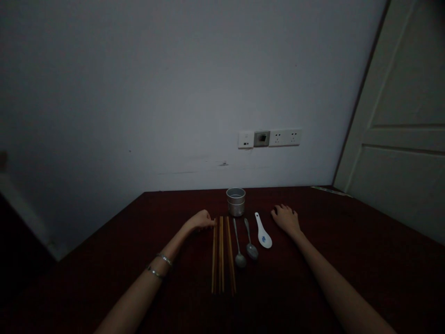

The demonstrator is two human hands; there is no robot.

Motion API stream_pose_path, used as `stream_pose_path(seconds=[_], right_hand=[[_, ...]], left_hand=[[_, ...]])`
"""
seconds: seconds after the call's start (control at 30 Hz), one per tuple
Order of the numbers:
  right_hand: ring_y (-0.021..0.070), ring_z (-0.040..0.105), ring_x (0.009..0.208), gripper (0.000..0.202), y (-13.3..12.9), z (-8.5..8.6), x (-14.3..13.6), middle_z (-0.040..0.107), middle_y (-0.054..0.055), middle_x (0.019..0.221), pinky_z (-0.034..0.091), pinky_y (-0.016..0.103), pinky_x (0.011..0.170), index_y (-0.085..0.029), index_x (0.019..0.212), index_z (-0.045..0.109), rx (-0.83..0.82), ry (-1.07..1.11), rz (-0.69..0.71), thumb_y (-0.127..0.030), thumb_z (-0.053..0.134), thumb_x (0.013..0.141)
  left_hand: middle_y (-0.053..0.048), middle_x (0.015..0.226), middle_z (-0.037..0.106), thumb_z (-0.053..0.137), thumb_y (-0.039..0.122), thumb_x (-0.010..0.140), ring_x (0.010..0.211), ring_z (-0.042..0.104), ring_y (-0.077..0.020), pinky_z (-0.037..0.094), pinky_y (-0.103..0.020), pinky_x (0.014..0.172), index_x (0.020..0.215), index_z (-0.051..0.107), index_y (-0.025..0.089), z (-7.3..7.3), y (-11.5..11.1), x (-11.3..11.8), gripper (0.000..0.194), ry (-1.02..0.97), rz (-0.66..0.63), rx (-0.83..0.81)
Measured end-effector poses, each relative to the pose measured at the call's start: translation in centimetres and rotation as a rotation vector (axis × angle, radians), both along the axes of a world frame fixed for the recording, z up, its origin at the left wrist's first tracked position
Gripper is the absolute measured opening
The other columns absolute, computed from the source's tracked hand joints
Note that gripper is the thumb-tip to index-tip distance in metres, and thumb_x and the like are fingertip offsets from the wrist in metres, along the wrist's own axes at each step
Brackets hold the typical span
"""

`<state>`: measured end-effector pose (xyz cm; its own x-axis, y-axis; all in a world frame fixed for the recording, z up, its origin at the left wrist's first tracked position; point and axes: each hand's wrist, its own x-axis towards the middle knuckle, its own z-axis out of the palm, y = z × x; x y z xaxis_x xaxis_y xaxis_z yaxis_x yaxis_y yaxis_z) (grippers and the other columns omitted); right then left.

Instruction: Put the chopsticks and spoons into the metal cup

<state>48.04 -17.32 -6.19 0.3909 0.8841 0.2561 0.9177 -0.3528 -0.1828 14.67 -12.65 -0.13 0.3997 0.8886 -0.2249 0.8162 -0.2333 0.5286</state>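
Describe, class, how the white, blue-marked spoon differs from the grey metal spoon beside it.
The white, blue-marked spoon has a broad handle flaring into its bowl; the grey metal spoon has a slim handle. The white spoon looks pale, the metal spoon darker. Both lie on the dark red table, handles toward the wall.

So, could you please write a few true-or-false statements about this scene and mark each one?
Two bracelets circle the left wrist. True.
The white soup spoon lies between the metal spoons and the right hand. True.
The right hand holds the soup spoon. False: the hand rests on the table.
The left hand is at the wooden chopsticks' far ends. True.
The metal spoons stand upright. False: they lie flat, nearer the camera than the upright metal cup.
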Motion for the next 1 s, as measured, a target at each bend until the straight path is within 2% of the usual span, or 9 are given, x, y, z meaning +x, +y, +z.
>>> stream_pose_path(seconds=[0.13,0.23,0.47,0.63,0.83,1.0], right_hand=[[0.0278,0.04,0.117,0.044,0.0,-0.1,0.0,0.05,0.015,0.124,0.027,0.045,0.094,-0.015,0.115,0.055,0.011,-0.012,0.012,-0.036,0.031,0.086],[0.0276,0.041,0.116,0.043,0.0,-0.1,0.0,0.051,0.016,0.121,0.027,0.045,0.094,-0.014,0.114,0.056,0.013,-0.022,0.022,-0.035,0.031,0.086],[0.0279,0.04,0.117,0.043,0.0,-0.2,0.1,0.051,0.015,0.123,0.026,0.045,0.094,-0.015,0.116,0.054,0.008,-0.023,0.01,-0.036,0.032,0.085],[0.0276,0.041,0.116,0.043,-0.1,0.1,-0.1,0.052,0.016,0.121,0.028,0.044,0.093,-0.015,0.115,0.055,0.002,-0.024,0.01,-0.035,0.032,0.085],[0.0276,0.042,0.115,0.043,-0.3,0.2,-0.2,0.053,0.015,0.12,0.028,0.044,0.093,-0.014,0.113,0.056,0.015,-0.028,0.013,-0.036,0.031,0.085],[0.0282,0.042,0.115,0.043,-0.2,0.1,-0.1,0.052,0.016,0.121,0.028,0.045,0.093,-0.014,0.113,0.056,0.013,-0.038,0.012,-0.036,0.031,0.085]], left_hand=[[0.003,0.04,0.041,0.059,0.037,0.06,0.042,0.044,-0.0103,0.03,-0.021,0.042,0.045,0.05,0.016,-0.4,-0.5,0.6,0.028,0.079,0.04,0.126],[0.001,0.044,0.045,0.059,0.038,0.059,0.05,0.05,-0.0137,0.033,-0.021,0.046,0.044,0.05,0.016,-0.4,-1.0,1.0,0.028,0.135,0.062,0.191],[-0.006,0.055,0.057,0.059,0.04,0.059,0.063,0.059,-0.0212,0.038,-0.025,0.052,0.049,0.053,0.017,-0.5,-1.3,1.7,0.027,0.182,0.078,0.206],[-0.006,0.055,0.059,0.062,0.038,0.058,0.066,0.061,-0.0213,0.038,-0.023,0.053,0.053,0.056,0.016,-0.9,-1.2,1.8,0.023,0.133,0.1,0.202],[-0.011,0.068,0.064,0.06,0.038,0.06,0.069,0.062,-0.0223,0.039,-0.024,0.053,0.061,0.06,0.015,-1.2,-1.2,1.9,0.023,0.147,0.092,0.235],[-0.008,0.061,0.061,0.06,0.035,0.06,0.063,0.061,-0.0194,0.036,-0.022,0.049,0.053,0.056,0.016,-0.9,-1.2,2.0,0.021,0.122,0.069,0.25]])
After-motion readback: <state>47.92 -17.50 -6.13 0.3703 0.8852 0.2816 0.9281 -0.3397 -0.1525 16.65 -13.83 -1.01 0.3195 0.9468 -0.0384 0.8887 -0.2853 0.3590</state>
